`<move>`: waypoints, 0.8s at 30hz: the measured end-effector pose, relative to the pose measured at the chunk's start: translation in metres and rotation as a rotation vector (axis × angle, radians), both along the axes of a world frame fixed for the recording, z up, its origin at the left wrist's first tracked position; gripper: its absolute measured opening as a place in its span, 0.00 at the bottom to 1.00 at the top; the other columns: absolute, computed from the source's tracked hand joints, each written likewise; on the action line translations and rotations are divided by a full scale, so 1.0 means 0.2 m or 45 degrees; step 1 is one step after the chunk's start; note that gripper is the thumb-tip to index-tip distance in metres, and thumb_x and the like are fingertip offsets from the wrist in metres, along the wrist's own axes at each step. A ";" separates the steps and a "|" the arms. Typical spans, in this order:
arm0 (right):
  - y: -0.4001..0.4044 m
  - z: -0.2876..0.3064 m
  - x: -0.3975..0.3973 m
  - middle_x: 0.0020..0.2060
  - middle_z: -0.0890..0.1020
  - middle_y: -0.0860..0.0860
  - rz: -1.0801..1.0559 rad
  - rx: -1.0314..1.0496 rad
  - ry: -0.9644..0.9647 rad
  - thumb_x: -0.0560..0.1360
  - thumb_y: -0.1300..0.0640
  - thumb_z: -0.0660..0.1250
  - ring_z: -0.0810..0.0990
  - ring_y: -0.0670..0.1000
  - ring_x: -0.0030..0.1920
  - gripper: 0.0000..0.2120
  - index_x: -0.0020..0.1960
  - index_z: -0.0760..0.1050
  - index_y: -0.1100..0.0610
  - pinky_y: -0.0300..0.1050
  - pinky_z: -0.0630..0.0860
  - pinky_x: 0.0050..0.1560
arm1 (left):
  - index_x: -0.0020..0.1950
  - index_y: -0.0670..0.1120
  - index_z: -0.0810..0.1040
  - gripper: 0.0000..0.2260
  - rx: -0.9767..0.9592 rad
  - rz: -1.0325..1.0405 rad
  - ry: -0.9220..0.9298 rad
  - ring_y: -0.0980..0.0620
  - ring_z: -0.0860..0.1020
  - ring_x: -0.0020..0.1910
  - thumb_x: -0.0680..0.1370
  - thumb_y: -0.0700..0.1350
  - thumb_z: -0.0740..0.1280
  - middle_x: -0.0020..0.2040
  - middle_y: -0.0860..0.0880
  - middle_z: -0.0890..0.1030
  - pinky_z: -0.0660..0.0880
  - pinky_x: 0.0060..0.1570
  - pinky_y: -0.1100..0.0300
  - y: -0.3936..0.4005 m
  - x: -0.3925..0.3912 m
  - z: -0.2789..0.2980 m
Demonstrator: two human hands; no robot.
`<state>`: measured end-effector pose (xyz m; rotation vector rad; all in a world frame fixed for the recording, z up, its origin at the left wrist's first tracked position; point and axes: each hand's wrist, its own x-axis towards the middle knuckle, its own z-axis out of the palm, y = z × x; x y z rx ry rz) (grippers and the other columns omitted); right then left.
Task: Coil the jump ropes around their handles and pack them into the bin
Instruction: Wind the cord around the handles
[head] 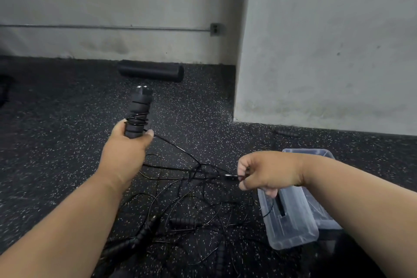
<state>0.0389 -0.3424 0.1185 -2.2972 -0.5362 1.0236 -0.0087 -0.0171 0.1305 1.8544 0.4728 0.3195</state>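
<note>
My left hand (126, 149) grips the lower end of a pair of black foam jump-rope handles (138, 111), held upright, with a few turns of thin black cord wound round them. The cord (178, 146) runs down and right to my right hand (268, 172), which pinches it above the clear plastic bin (291, 221). A tangle of black ropes (198, 205) lies on the floor between my arms, with several loose handles (185, 222) near the bottom. My right forearm hides part of the bin.
A black foam roller (151, 71) lies by the far wall. One more black handle (287, 133) rests at the foot of the grey pillar (327, 52) on the right. The floor is dark speckled rubber (56, 142).
</note>
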 end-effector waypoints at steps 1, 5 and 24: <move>0.00 -0.01 0.02 0.33 0.79 0.53 -0.069 0.033 -0.058 0.78 0.52 0.74 0.76 0.49 0.28 0.08 0.50 0.76 0.52 0.43 0.75 0.32 | 0.56 0.54 0.76 0.08 0.044 -0.003 -0.015 0.49 0.78 0.44 0.81 0.49 0.73 0.46 0.51 0.82 0.71 0.42 0.55 -0.01 0.00 0.01; -0.01 -0.05 0.07 0.35 0.83 0.51 -0.366 0.201 -0.469 0.78 0.47 0.73 0.74 0.46 0.29 0.10 0.48 0.77 0.52 0.45 0.74 0.33 | 0.51 0.58 0.76 0.07 -0.026 -0.070 -0.080 0.51 0.75 0.41 0.80 0.50 0.74 0.41 0.57 0.80 0.71 0.44 0.53 -0.02 0.00 0.04; 0.30 0.20 -0.08 0.50 0.83 0.64 -0.667 1.285 0.419 0.82 0.32 0.55 0.84 0.66 0.53 0.30 0.49 0.78 0.59 0.53 0.82 0.50 | 0.58 0.47 0.88 0.13 -0.700 -0.775 0.226 0.42 0.80 0.69 0.75 0.44 0.72 0.60 0.43 0.86 0.67 0.67 0.44 -0.29 -0.12 0.06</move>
